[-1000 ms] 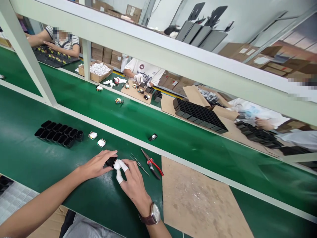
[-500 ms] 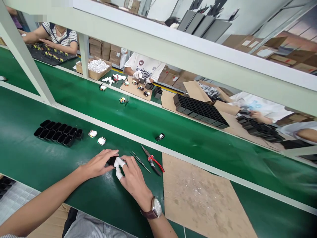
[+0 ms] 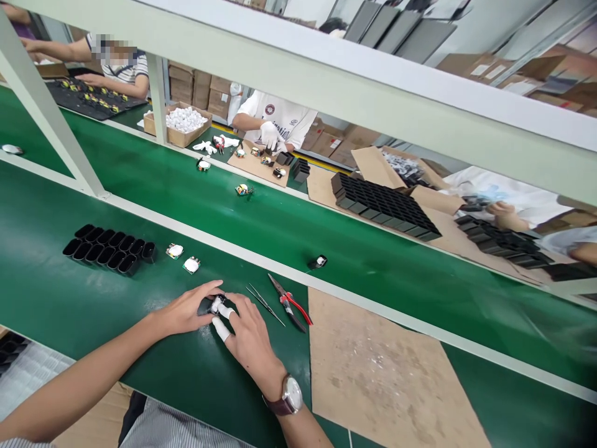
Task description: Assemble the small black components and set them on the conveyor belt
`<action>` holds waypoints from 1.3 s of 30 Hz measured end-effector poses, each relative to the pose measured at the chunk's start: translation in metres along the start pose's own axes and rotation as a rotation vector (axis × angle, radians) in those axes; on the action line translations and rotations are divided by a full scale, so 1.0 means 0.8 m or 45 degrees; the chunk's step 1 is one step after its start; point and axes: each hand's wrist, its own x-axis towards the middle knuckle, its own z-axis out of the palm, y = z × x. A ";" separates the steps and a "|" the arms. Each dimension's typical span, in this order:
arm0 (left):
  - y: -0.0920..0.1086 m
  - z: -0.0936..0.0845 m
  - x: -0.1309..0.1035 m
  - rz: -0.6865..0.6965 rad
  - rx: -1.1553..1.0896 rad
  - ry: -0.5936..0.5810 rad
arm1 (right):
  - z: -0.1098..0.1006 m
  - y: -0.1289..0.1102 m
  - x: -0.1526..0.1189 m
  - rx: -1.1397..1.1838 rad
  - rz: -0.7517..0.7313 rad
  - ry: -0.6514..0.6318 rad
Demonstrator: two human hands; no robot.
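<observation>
Head view, left hand [image 3: 192, 308] gripping black housing [image 3: 205, 305], tweezers [image 3: 265, 305] and pliers [image 3: 290, 303] beside right hand [image 3: 247, 333].

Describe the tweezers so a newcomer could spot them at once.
Find the large brown cardboard sheet on the green bench. Two tools lie between its left edge and the right hand. The tweezers are the one nearer the hand: slim, silvery, with no red on them, unlike the pliers.
</observation>
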 end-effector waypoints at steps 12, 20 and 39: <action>-0.002 -0.011 0.002 0.346 0.229 0.190 | 0.003 0.082 -0.041 -0.265 0.248 0.252; -0.010 -0.004 -0.003 0.082 0.214 0.174 | -0.010 0.030 -0.027 -0.208 0.048 0.128; -0.009 -0.006 0.001 0.240 0.250 0.168 | -0.027 0.015 0.004 -0.373 -0.114 -0.054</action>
